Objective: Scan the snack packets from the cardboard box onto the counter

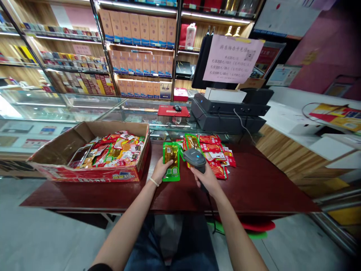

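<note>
My left hand (160,170) grips a green snack packet (171,161) by its lower left edge and holds it flat over the dark red table (254,188). My right hand (207,178) is closed round the handle of a grey barcode scanner (195,158), whose head points at the packet from the right. A pile of red and green snack packets (214,154) lies just beyond the scanner. An open cardboard box (93,150) filled with several more packets sits to the left of my left hand.
A black cash register and printer (228,113) with a monitor and pink paper notice (232,58) stand behind the pile. Glass display counters (56,113) and stocked shelves (141,49) run along the back. A white counter (310,124) lies to the right.
</note>
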Demonstrator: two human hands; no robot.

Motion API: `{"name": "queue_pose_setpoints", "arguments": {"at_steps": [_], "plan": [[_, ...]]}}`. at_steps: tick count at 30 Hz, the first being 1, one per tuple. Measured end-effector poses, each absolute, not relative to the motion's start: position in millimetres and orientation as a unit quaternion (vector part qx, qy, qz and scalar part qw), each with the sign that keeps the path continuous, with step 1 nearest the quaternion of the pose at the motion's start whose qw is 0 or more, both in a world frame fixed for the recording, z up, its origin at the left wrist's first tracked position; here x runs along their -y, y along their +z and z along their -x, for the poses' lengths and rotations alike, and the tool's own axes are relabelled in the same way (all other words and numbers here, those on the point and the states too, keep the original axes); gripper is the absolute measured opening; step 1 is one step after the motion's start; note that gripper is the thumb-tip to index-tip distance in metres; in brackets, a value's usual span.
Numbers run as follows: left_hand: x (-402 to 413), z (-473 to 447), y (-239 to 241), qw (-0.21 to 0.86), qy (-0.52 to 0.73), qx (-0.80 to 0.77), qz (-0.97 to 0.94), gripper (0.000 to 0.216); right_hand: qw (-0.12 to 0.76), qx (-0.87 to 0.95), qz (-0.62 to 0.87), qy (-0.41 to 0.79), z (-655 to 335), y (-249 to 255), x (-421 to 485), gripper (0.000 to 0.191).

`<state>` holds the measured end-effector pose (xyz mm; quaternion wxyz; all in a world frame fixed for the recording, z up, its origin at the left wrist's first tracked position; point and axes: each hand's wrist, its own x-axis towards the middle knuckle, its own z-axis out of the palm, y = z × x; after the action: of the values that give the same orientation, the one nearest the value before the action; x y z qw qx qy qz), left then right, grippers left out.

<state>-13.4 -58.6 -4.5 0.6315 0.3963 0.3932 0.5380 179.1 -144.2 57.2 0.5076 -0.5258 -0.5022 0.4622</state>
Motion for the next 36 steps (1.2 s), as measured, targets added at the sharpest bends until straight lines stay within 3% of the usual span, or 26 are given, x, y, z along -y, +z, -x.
{"name": "queue_pose_setpoints", "arguments": {"at_steps": [8,12,18,26,31,36], "plan": [[56.6,15.8,-6.8,0.618,0.536,-0.403,-0.409,0.055,0.446,0.552,0.554,0.436,-175.6,62.9,147.5,0.031],[58.5,14.6,-6.9,0.592,0.536,-0.414,-0.437,0.049,0.475,0.529,0.547,0.443,-181.7,61.6,149.0,0.036],[70.2,-3.1,15.8,0.442,0.559,-0.418,-0.563,0.033,0.562,0.457,0.571,0.387,-226.6,69.9,163.9,0.034],[96.6,-97.7,31.6,0.497,0.423,-0.281,-0.704,0.043,0.657,0.372,0.569,0.325,-291.4,83.9,194.3,0.035],[94.3,-156.5,6.1,0.406,0.358,-0.307,-0.783,0.04,0.658,0.365,0.579,0.314,-313.4,82.2,207.6,0.035],[95.2,-166.5,-4.7,0.293,0.337,-0.309,-0.84,0.067,0.649,0.363,0.588,0.318,-321.2,76.9,212.7,0.035]]}}
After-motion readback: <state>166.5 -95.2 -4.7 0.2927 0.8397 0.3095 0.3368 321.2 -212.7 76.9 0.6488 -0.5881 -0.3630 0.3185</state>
